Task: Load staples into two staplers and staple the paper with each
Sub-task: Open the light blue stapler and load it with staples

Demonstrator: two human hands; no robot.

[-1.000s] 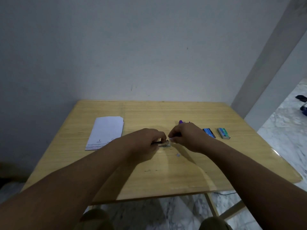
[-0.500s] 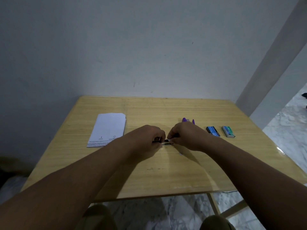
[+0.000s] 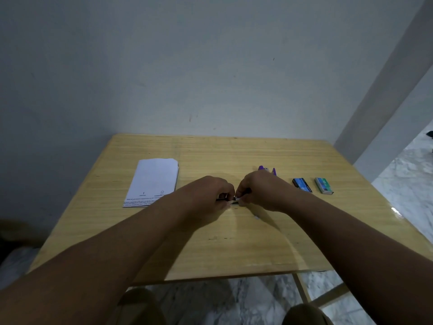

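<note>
Both hands meet over the middle of the wooden table (image 3: 234, 249). My left hand (image 3: 208, 193) and my right hand (image 3: 262, 191) are closed on a small dark stapler (image 3: 233, 201) with a shiny metal part between the fingertips; most of it is hidden. A purple stapler (image 3: 267, 170) lies just behind my right hand, partly covered. The folded white paper (image 3: 154, 181) lies to the left. A blue staple box (image 3: 302, 184) and a green staple box (image 3: 323, 185) sit to the right.
A tiny pale scrap (image 3: 256, 216) lies on the table under my right wrist. The table stands against a grey wall (image 3: 210, 66). A marble floor (image 3: 410, 179) shows on the right and below the front edge.
The camera view shifted slightly downward and left. Both hands stayed together on the dark stapler, and my fingertips closed in tighter around its metal part.
</note>
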